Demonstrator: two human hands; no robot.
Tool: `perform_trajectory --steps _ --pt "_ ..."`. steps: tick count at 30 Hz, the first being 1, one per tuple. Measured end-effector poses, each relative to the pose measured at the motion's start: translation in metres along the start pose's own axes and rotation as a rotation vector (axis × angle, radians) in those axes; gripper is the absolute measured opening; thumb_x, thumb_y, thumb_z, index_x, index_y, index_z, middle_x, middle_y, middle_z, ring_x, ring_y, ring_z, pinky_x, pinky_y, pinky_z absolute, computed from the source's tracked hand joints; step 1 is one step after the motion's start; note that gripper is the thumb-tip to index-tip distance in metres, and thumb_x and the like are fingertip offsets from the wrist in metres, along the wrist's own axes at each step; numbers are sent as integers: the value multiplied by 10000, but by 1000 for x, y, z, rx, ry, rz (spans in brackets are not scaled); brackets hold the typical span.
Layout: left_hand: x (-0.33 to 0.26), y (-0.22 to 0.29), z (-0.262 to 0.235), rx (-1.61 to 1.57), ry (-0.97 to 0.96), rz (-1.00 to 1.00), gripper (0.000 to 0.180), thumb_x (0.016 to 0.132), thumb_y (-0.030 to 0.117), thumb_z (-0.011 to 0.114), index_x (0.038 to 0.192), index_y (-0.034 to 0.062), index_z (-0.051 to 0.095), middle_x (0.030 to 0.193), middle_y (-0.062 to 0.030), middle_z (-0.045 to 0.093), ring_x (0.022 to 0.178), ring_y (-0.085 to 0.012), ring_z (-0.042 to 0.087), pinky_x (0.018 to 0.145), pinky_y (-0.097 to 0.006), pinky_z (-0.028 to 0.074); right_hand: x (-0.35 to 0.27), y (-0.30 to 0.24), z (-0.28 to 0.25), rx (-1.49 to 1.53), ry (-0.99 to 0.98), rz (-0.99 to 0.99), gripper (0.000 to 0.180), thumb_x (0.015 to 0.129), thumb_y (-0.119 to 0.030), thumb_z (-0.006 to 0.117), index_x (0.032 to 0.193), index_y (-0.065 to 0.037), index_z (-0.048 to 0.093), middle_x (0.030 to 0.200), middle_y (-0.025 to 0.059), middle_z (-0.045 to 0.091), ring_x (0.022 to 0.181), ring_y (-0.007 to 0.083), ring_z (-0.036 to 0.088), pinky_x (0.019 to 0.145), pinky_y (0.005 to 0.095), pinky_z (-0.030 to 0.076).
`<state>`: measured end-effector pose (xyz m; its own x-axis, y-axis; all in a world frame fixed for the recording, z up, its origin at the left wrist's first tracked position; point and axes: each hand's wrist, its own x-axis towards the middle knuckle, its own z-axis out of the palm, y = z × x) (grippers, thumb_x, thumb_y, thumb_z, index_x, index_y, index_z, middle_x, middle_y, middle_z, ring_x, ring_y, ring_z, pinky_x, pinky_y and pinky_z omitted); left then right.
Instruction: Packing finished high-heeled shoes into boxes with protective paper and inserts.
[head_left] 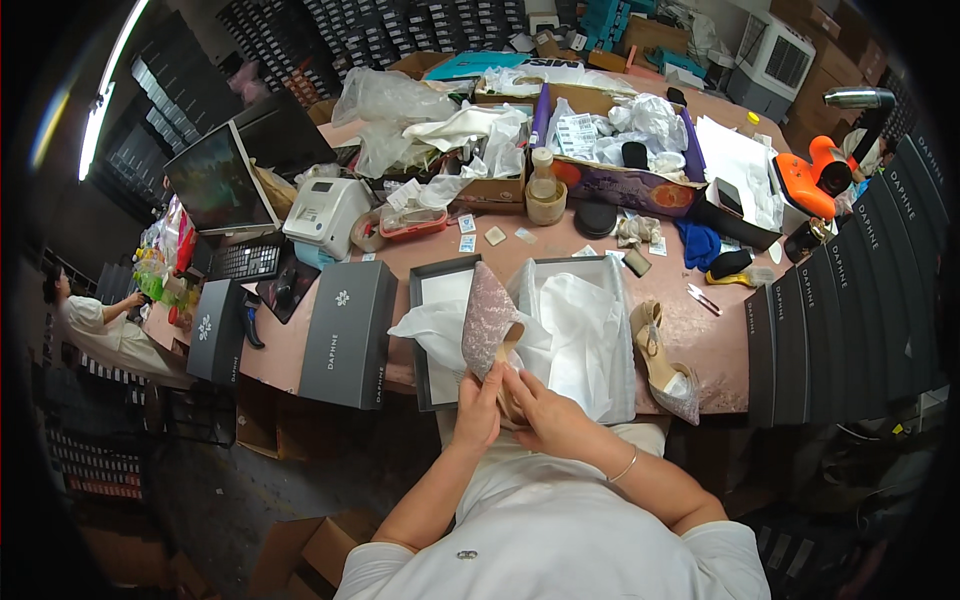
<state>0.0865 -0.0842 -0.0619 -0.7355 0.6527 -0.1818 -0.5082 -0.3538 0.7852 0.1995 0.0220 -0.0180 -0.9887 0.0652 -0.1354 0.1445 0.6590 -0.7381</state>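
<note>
A pointed pink glittery shoe (484, 318) is held upright in front of me, its toe pointing away. My left hand (478, 412) grips its near end from the left, and my right hand (545, 412) closes on it from the right. The heel part is mostly hidden by my fingers. Beneath and beyond it lies an open grey shoebox (430, 395), with white tissue paper (577, 310) spread in and over it. To the right, the matching shoe (662, 365) rests at the table edge, its ankle strap up and white stuffing in the toe.
Closed grey shoeboxes (345, 335) stand at left, and a row of dark shoeboxes (850, 320) lines the right. Farther back are a label printer (325, 215), a monitor (222, 180), a purple carton (625, 190), small scissors (703, 299) and an orange tool (808, 185). Another person (95, 325) sits at far left.
</note>
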Motion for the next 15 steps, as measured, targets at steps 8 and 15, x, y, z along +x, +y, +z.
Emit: perform_trajectory --steps 8,15 --pt "10 15 -39 260 19 0 539 919 188 657 1351 11 387 1166 -114 539 1082 -156 528 891 -319 491 -46 56 -22 1185 58 67 954 711 -133 663 1510 -18 155 1373 171 449 1278 247 452 1078 344 339" --pt "-1 17 24 243 -96 -279 593 960 378 568 1442 174 290 1162 -30 545 1003 -144 554 846 -330 487 -30 43 0 1215 -41 -80 1090 690 -330 769 1514 -16 128 1426 153 372 1322 253 387 1093 364 308"
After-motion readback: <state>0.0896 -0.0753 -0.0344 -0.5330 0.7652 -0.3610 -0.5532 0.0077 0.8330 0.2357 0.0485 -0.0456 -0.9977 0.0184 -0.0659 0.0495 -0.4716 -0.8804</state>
